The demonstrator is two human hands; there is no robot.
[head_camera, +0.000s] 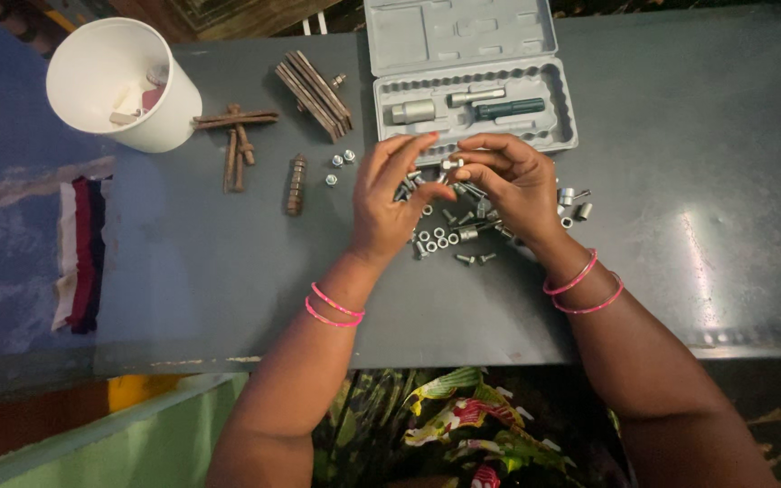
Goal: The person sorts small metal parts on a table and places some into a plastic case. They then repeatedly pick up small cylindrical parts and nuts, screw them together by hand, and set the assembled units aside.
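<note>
Your left hand [389, 201] and right hand [510, 183] meet over the dark worktop [680, 181], fingers pinching one small metal bolt [451, 164] between them just in front of the open grey tool case [472, 77]; most of the case's slots look empty, and a heap of loose bolts and nuts [454, 230] lies unsorted beneath your hands. Open room lies to your right; a white bucket [124, 81] and rusty strips [314, 90] crowd the left; the near edge runs under your wrists.

grey table [680, 136] | tool case [472, 81] | loose bolts [449, 237] | white cup [124, 86]
</note>
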